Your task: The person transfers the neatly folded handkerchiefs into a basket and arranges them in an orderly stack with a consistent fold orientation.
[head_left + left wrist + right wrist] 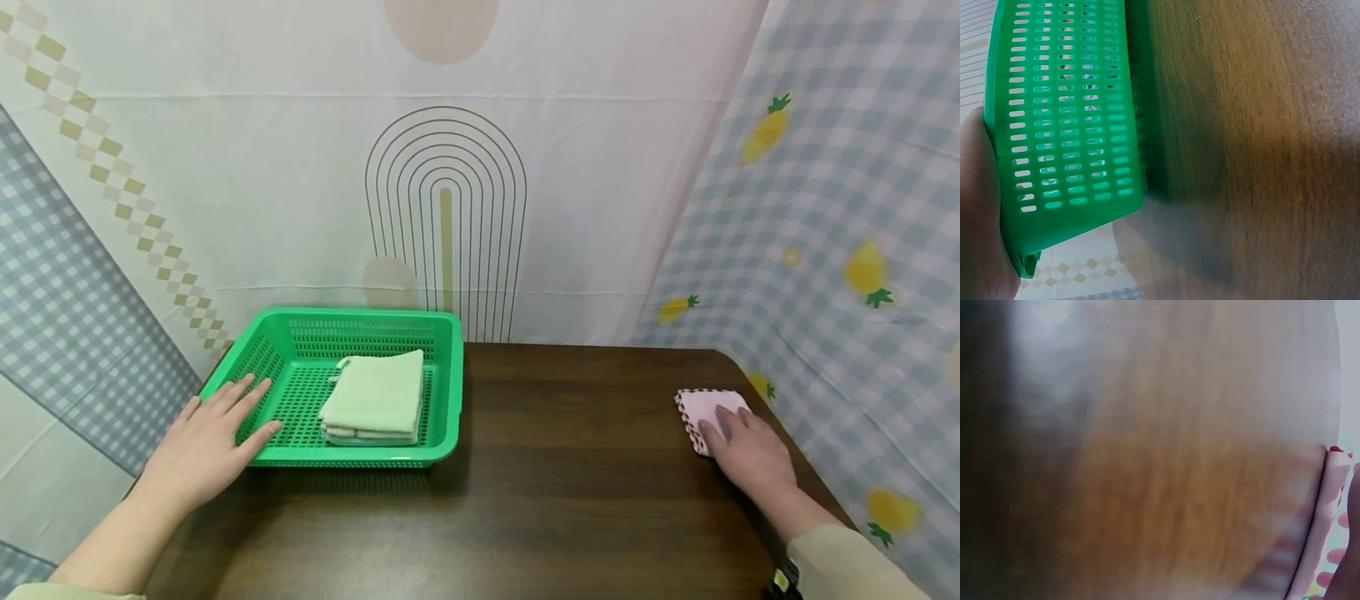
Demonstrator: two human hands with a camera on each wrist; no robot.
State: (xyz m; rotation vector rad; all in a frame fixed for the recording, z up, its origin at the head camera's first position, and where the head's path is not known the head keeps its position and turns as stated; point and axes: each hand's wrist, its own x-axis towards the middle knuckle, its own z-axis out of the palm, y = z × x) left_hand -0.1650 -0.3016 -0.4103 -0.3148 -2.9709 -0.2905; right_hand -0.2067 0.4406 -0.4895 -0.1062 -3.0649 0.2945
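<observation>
A green plastic basket (pixel 452 392) with slotted walls stands on the table at the left. Inside it lies a stack of folded cloths (pixel 375 392), pale green on top. My left hand (pixel 202 446) is over the basket's front left corner, its fingers spread and straight; in the left wrist view, the hand (pixel 982 212) touches the basket's rim. At the table's right side, my right hand (pixel 750 454) rests on a folded pink cloth (pixel 703 406) with a dark checked edging. The right wrist view catches only the side of this pink cloth (pixel 1317 544) and part of the hand.
The dark brown wooden table (pixel 555 467) extends between the basket and the pink cloth. A pale patterned curtain (pixel 600 208) hangs behind it, and checked fabric with yellow fruit prints (pixel 825 350) hangs along the right edge. A black strap (pixel 783 579) shows near my right sleeve.
</observation>
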